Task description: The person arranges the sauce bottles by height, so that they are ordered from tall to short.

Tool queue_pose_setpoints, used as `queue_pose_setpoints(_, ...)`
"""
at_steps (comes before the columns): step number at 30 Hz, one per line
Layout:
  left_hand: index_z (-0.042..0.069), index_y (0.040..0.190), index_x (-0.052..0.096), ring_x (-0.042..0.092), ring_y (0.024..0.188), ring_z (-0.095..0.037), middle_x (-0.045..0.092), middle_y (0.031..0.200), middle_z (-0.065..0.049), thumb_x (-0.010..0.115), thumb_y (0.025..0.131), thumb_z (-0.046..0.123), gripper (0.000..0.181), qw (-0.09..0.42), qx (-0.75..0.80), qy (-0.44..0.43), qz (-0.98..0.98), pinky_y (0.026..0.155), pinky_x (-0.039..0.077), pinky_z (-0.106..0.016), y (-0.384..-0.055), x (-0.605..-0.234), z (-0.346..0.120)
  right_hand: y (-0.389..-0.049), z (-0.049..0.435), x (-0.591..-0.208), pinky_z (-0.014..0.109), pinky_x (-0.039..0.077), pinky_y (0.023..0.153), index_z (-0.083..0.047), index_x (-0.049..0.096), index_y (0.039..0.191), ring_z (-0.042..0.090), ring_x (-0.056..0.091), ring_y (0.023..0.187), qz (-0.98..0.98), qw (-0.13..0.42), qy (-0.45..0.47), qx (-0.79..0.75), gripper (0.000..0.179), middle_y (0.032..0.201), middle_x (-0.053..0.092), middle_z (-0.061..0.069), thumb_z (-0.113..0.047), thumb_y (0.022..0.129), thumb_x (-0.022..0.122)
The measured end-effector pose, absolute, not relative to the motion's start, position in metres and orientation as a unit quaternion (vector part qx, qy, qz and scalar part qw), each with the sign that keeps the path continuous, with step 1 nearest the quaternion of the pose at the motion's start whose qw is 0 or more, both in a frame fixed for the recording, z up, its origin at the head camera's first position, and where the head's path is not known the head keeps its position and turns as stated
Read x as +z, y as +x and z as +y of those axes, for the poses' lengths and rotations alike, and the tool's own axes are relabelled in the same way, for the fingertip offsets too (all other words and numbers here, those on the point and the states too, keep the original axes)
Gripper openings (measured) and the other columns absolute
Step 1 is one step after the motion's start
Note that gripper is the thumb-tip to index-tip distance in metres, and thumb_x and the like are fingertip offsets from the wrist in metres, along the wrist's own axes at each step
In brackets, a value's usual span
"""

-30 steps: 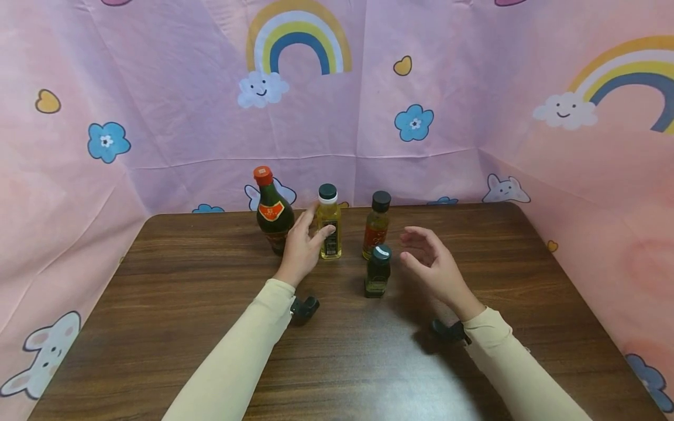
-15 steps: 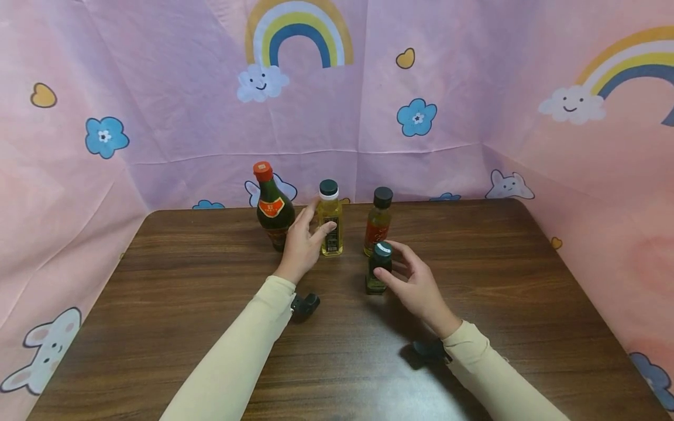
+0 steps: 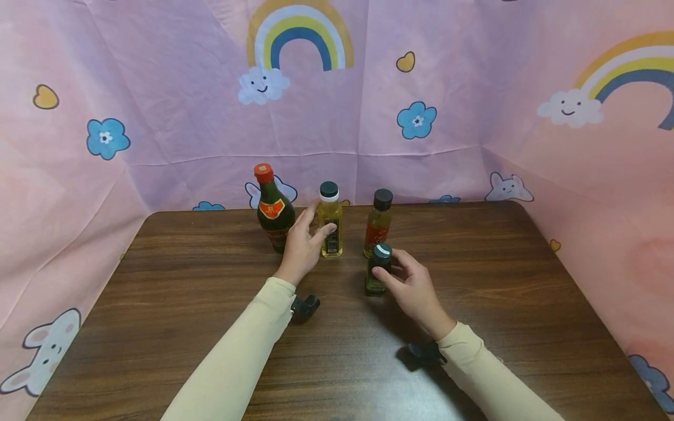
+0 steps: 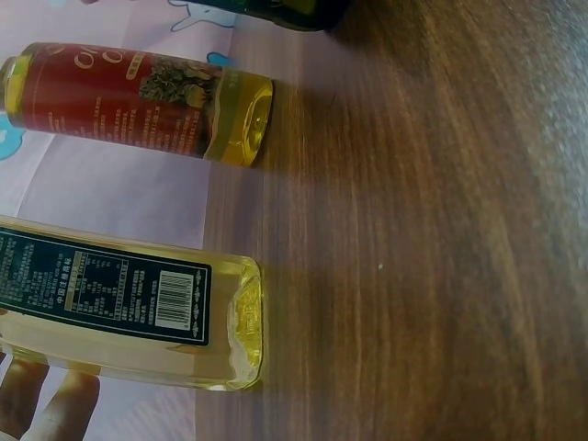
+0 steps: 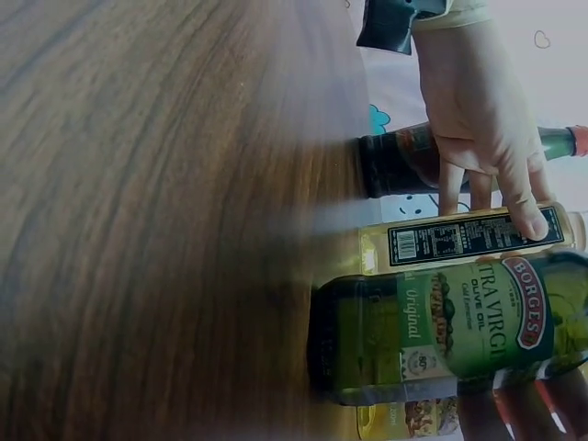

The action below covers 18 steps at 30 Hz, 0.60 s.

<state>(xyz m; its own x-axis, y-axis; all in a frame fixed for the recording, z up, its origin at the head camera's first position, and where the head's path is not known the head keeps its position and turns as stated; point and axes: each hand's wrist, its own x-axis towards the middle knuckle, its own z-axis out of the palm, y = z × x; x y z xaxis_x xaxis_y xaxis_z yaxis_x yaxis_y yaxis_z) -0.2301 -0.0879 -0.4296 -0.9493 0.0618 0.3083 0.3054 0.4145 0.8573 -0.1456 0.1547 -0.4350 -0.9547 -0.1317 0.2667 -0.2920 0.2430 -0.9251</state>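
My left hand [image 3: 301, 250] holds a clear bottle of yellow oil [image 3: 332, 211] with a dark green cap, thumb over its dark label and fingers on the far side. In the left wrist view, fingertips [image 4: 69, 404] show along the edge of that bottle. My right hand [image 3: 417, 292] grips a small green olive oil bottle [image 3: 375, 285], thumb in front and fingers behind. Its green label [image 5: 478, 317] reads "Borges" and "olive oil" in the right wrist view. Both bottles stand upright on the table.
A dark green bottle [image 3: 275, 215] with a red cap stands left of my left hand. Behind the olive oil stands a red-labelled oil bottle [image 3: 377, 225] with a black cap. The brown wooden table [image 3: 184, 292] meets a pink patterned cloth [image 3: 184, 111] at its back edge.
My right hand has moved left from beside the olive oil bottle and taken hold of it. My left hand stays on the yellow oil bottle.
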Motion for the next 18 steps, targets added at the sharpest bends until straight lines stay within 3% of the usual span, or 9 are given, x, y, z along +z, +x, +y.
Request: queue_pose_setpoints(18,0.018,0.159,0.040,0.053,0.136,-0.034,0.053,0.149,-0.015,0.072,0.098,0.027,0.070,0.118,-0.524,-0.115,-0.835,0.112,0.044,-0.055,-0.2288,-0.4298,-0.0897,-0.1442,0.1522,-0.4347,0.047,0.058,0.094,-0.005,0.068,0.127,0.030,0.067,0.117,-0.798,0.094,0.156,0.574,0.033,0.119,0.070,0.012,-0.012,0.096,0.075)
